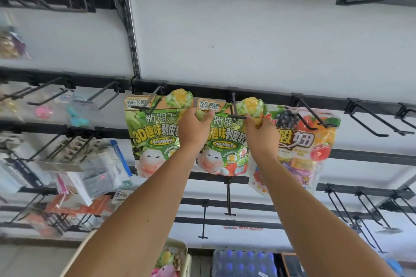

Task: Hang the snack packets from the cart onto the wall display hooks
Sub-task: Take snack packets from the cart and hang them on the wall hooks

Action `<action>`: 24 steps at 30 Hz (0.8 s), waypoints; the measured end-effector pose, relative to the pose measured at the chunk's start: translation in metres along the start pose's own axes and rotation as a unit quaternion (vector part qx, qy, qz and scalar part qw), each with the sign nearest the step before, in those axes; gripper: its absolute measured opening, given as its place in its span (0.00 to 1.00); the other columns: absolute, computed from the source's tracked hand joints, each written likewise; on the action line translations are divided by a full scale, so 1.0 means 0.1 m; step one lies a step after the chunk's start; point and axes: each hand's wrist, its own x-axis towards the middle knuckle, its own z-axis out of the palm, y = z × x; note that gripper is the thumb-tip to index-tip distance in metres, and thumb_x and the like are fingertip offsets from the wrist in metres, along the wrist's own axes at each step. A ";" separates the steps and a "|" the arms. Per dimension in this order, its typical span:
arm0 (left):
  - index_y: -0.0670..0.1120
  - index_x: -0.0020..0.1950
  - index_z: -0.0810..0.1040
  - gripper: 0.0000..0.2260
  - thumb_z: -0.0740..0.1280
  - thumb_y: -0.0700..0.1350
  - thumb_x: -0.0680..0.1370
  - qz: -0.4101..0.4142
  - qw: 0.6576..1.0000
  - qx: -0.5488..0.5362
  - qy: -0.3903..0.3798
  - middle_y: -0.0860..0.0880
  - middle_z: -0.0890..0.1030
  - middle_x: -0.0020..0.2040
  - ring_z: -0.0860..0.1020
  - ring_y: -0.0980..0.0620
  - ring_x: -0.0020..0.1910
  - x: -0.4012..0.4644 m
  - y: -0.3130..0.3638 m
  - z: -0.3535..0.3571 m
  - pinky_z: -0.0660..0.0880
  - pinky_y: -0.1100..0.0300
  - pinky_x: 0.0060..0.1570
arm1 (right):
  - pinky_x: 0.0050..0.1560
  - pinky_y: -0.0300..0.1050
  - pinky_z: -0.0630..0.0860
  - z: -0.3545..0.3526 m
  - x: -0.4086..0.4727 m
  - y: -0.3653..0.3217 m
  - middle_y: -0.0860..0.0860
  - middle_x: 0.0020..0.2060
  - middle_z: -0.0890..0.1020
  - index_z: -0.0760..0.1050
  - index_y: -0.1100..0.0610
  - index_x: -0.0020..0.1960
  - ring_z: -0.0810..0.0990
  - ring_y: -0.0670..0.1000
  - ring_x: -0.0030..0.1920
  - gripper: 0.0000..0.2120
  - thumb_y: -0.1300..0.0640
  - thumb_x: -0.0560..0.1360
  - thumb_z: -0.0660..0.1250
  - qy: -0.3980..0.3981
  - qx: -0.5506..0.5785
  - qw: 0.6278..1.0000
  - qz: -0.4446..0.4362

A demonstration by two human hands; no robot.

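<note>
A green snack packet (227,141) hangs at a black wall hook (234,108) in the middle of the display. My left hand (194,127) grips its upper left edge and my right hand (258,130) pinches its upper right corner, right beside the hook's T-shaped tip. An identical green packet (154,137) hangs on the hook to the left. A fruit-print packet (299,150) hangs on the hook to the right, partly behind my right forearm. The cream cart (182,252) shows at the bottom with more packets in it.
Several bare black hooks (369,119) stick out along the rails to the right and below. Small goods (90,173) crowd the hooks on the left. A pack of blue-capped bottles (243,263) stands on the floor under the display.
</note>
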 end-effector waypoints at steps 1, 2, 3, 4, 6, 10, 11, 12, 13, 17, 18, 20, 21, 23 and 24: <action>0.46 0.38 0.66 0.18 0.68 0.56 0.79 0.000 1.000 0.003 0.000 0.52 0.68 0.32 0.67 0.53 0.29 0.00 0.00 0.00 0.64 0.58 0.32 | 0.27 0.41 0.64 0.00 0.01 0.00 0.49 0.30 0.74 0.71 0.56 0.43 0.72 0.47 0.29 0.18 0.42 0.81 0.60 0.000 -0.005 1.000 -0.001; 0.46 0.38 0.66 0.18 0.68 0.56 0.79 0.001 1.000 0.006 -0.001 0.52 0.68 0.32 0.67 0.54 0.29 0.00 0.00 0.01 0.63 0.59 0.32 | 0.27 0.41 0.64 0.00 0.02 0.00 0.49 0.30 0.74 0.71 0.56 0.44 0.72 0.47 0.29 0.18 0.41 0.81 0.60 0.000 -0.008 1.000 -0.001; 0.46 0.39 0.67 0.18 0.68 0.56 0.79 0.002 1.000 0.009 -0.002 0.52 0.67 0.32 0.67 0.54 0.29 -0.01 0.00 0.02 0.63 0.59 0.32 | 0.27 0.41 0.64 0.00 0.03 0.01 0.48 0.31 0.74 0.71 0.57 0.45 0.72 0.47 0.29 0.18 0.41 0.81 0.60 0.002 -0.009 1.000 0.001; 0.46 0.39 0.67 0.18 0.68 0.56 0.79 0.004 1.000 0.011 -0.002 0.52 0.68 0.32 0.67 0.53 0.29 -0.01 0.00 0.03 0.64 0.58 0.32 | 0.27 0.41 0.64 0.00 0.05 0.03 0.48 0.31 0.74 0.71 0.57 0.46 0.72 0.46 0.28 0.18 0.41 0.81 0.60 0.005 -0.007 1.000 0.004; 0.45 0.41 0.69 0.18 0.67 0.57 0.79 0.010 1.000 0.016 -0.002 0.52 0.69 0.33 0.69 0.53 0.30 -0.01 -0.01 0.03 0.66 0.58 0.32 | 0.27 0.40 0.63 0.03 0.05 0.06 0.48 0.31 0.73 0.69 0.57 0.48 0.71 0.46 0.28 0.18 0.41 0.81 0.60 0.012 -0.002 1.000 0.005; 0.46 0.40 0.68 0.17 0.67 0.56 0.79 0.015 1.000 0.007 -0.008 0.52 0.69 0.34 0.68 0.54 0.30 -0.03 -0.01 -0.01 0.64 0.61 0.31 | 0.29 0.39 0.64 0.09 0.01 0.09 0.47 0.33 0.73 0.69 0.56 0.51 0.70 0.45 0.29 0.17 0.41 0.80 0.60 0.016 0.030 0.999 0.001; 0.46 0.40 0.67 0.17 0.66 0.56 0.80 0.016 1.000 0.010 -0.011 0.52 0.69 0.34 0.68 0.55 0.30 -0.04 -0.02 -0.02 0.63 0.61 0.31 | 0.29 0.39 0.64 0.09 0.00 0.09 0.47 0.34 0.73 0.70 0.57 0.51 0.69 0.45 0.30 0.18 0.41 0.81 0.60 0.014 0.036 0.999 0.001; 0.47 0.39 0.67 0.17 0.66 0.56 0.80 0.018 1.000 0.012 -0.018 0.52 0.68 0.34 0.68 0.55 0.30 -0.05 -0.02 -0.03 0.63 0.61 0.31 | 0.29 0.38 0.64 0.09 -0.01 0.10 0.48 0.34 0.73 0.71 0.58 0.51 0.69 0.45 0.30 0.18 0.42 0.81 0.60 0.012 0.044 0.999 0.001; 0.47 0.39 0.66 0.16 0.66 0.55 0.80 0.019 0.999 0.013 -0.027 0.52 0.68 0.34 0.68 0.55 0.30 -0.06 -0.03 -0.03 0.63 0.62 0.31 | 0.29 0.38 0.64 0.08 -0.03 0.10 0.48 0.34 0.73 0.71 0.58 0.52 0.69 0.46 0.30 0.18 0.42 0.81 0.61 0.010 0.050 0.999 0.001; 0.47 0.43 0.69 0.11 0.67 0.51 0.80 0.028 0.997 -0.009 -0.074 0.48 0.74 0.40 0.74 0.52 0.39 -0.11 -0.10 -0.06 0.66 0.65 0.36 | 0.31 0.40 0.67 0.06 -0.13 0.12 0.48 0.39 0.76 0.70 0.55 0.53 0.73 0.47 0.35 0.13 0.45 0.81 0.61 0.000 0.060 0.998 -0.012; 0.46 0.45 0.69 0.10 0.68 0.49 0.80 0.028 0.996 -0.019 -0.086 0.47 0.76 0.42 0.76 0.51 0.42 -0.13 -0.12 -0.07 0.67 0.65 0.38 | 0.32 0.40 0.67 0.06 -0.17 0.13 0.48 0.39 0.76 0.70 0.55 0.53 0.74 0.47 0.35 0.12 0.46 0.81 0.62 -0.001 0.062 0.998 -0.017; 0.45 0.49 0.69 0.09 0.68 0.47 0.79 0.018 0.993 -0.035 -0.114 0.45 0.77 0.48 0.76 0.51 0.46 -0.19 -0.15 -0.09 0.69 0.61 0.42 | 0.31 0.41 0.67 0.07 -0.24 0.16 0.48 0.39 0.77 0.71 0.56 0.54 0.75 0.47 0.36 0.11 0.48 0.81 0.62 0.003 0.056 0.998 -0.022; 0.45 0.53 0.70 0.09 0.68 0.47 0.79 0.009 0.990 -0.042 -0.133 0.47 0.77 0.50 0.77 0.50 0.50 -0.22 -0.18 -0.10 0.69 0.59 0.46 | 0.32 0.40 0.67 0.07 -0.28 0.17 0.48 0.40 0.78 0.71 0.56 0.55 0.76 0.47 0.37 0.11 0.49 0.81 0.62 0.002 0.051 0.998 -0.020; 0.46 0.66 0.68 0.17 0.67 0.48 0.80 -0.008 0.985 -0.043 -0.167 0.49 0.75 0.61 0.75 0.48 0.62 -0.31 -0.24 -0.12 0.69 0.56 0.56 | 0.33 0.40 0.68 0.08 -0.36 0.23 0.49 0.42 0.79 0.71 0.57 0.58 0.78 0.51 0.40 0.13 0.49 0.81 0.62 -0.009 0.041 0.999 -0.005; 0.46 0.72 0.65 0.22 0.66 0.48 0.81 -0.016 0.983 -0.039 -0.181 0.49 0.73 0.66 0.72 0.47 0.68 -0.35 -0.28 -0.14 0.68 0.57 0.58 | 0.34 0.41 0.68 0.08 -0.41 0.26 0.51 0.44 0.80 0.71 0.58 0.60 0.78 0.52 0.43 0.14 0.48 0.81 0.62 -0.017 0.034 0.999 0.006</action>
